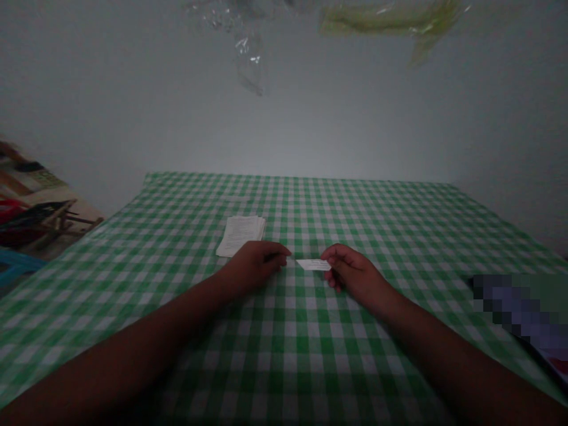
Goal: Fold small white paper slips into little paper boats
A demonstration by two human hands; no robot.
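Note:
A small white folded paper slip (313,264) lies low over the green-and-white checked tablecloth (293,343), near the table's middle. My right hand (352,272) pinches its right end, fingers closed. My left hand (257,263) is curled just left of the slip, with its fingertips pointing at the slip's left end; a small gap shows between them. Behind my left hand lies a stack of white printed papers (242,235), flat on the cloth.
A plain grey wall rises behind the table's far edge. Clear plastic and a greenish bag (390,21) hang at the top. Wooden furniture and coloured items (31,216) stand off the left side. A blurred object (523,307) lies at the right edge.

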